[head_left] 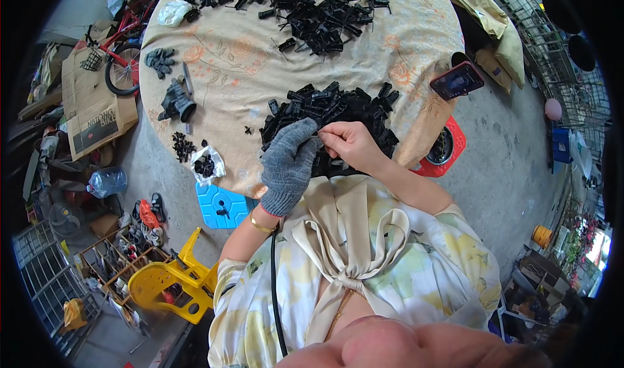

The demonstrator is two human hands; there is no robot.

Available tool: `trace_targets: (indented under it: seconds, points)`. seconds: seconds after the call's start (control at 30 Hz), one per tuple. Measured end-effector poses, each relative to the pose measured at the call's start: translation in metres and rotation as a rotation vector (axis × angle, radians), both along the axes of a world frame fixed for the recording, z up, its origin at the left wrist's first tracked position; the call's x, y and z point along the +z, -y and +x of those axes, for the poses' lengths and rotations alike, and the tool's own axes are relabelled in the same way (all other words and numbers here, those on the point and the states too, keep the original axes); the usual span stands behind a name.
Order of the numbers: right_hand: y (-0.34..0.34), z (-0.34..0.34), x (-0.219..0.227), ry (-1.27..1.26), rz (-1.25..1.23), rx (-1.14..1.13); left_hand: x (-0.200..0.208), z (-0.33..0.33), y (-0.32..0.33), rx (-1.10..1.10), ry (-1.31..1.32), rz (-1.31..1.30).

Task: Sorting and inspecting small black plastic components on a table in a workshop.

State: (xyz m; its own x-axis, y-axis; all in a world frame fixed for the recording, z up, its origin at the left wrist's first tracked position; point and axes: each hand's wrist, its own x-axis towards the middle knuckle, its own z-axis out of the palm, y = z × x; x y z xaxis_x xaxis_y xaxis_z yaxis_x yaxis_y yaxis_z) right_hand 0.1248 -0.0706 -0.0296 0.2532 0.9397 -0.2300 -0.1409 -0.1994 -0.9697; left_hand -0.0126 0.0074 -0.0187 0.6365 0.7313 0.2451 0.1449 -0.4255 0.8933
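My left hand (288, 168) wears a grey knit glove, and its fingers are closed. Bare, my right hand (353, 145) pinches thumb and forefinger together right beside the glove's fingertips. Whatever lies between the two hands is too small and too covered to make out. Both hands are above the near side of a heap of black plastic parts (376, 113) on the cloth-covered round table (227, 101). To the left lie a cluster of tiny black pieces (182, 148) and a white plastic bag (217, 165) with more black pieces in it.
A second black heap (328, 23) spreads over the table's far side. Dark gloves (177, 101) lie at the left edge, and a phone (457, 80) stands at the right. Around the table are a blue stool (211, 213), a red stool (457, 137) and a yellow chair (156, 282).
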Motion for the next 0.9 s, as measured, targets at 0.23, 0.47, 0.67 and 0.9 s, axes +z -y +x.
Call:
trace_targets:
  seconds: [0.23, 0.47, 0.67, 0.9]
  points:
    - [-0.032, 0.064, -0.019, 0.372, -0.007, 0.25, -0.019, 0.002, -0.009, -0.021, -0.102, 0.034]
    - [-0.107, 0.144, -0.119, 1.155, 0.002, -0.239, 0.006, 0.003, -0.009, -0.329, -0.325, 0.249]
    - [-0.136, 0.152, -0.145, 1.333, -0.216, -0.1, -0.011, -0.018, -0.015, -0.162, -0.198, -0.104]
    - [-0.117, 0.145, -0.103, 1.341, -0.25, 0.133, -0.022, -0.016, -0.025, -0.153, -0.091, -0.267]
